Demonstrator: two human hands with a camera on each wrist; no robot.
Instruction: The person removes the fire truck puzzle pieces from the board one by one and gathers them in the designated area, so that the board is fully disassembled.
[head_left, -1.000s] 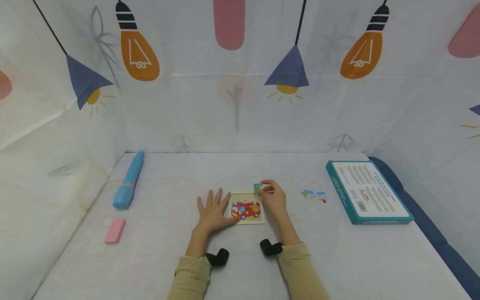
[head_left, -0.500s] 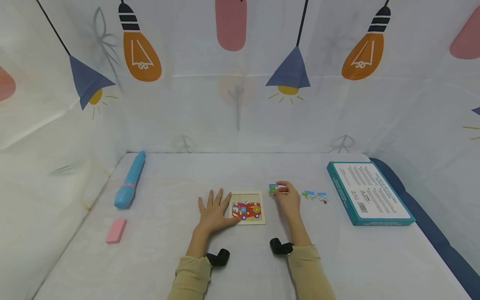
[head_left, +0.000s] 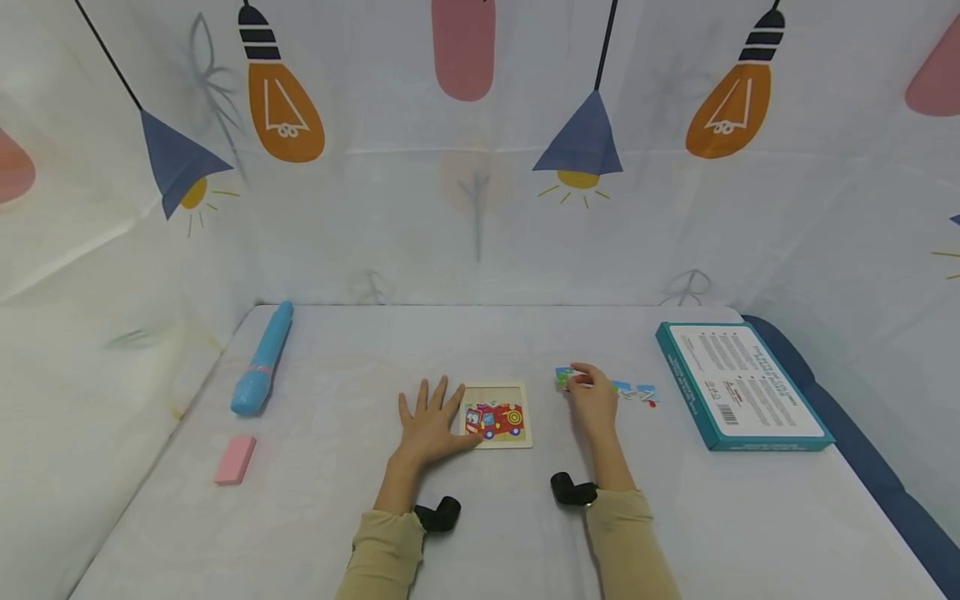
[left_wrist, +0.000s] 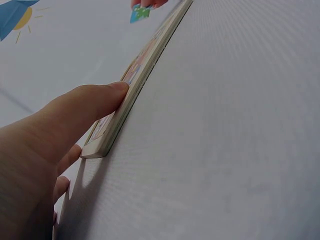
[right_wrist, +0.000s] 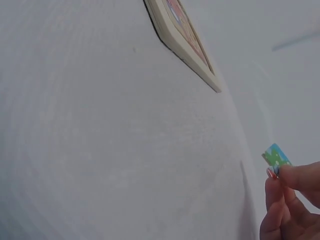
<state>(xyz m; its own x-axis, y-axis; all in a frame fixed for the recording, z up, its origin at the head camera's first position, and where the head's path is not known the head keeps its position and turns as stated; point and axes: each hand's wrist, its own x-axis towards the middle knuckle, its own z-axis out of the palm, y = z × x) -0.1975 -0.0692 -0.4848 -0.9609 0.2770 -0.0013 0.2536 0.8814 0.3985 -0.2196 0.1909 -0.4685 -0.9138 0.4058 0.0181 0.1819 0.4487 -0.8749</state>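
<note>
Pieces (right_wrist: 275, 156) outside one frame (head_left: 498, 395): perhaps three

Left sleeve (head_left: 382, 557) is khaki, visibly creased; right sleeve (head_left: 632, 542), to its right, matches. Left wrist camera (head_left: 439, 515), beside left sleeve, is black and bent; right wrist camera (head_left: 573, 490), farther right of that sleeve, is black. Left hand (head_left: 427, 429) and right hand (head_left: 594, 402) are bare.
</note>
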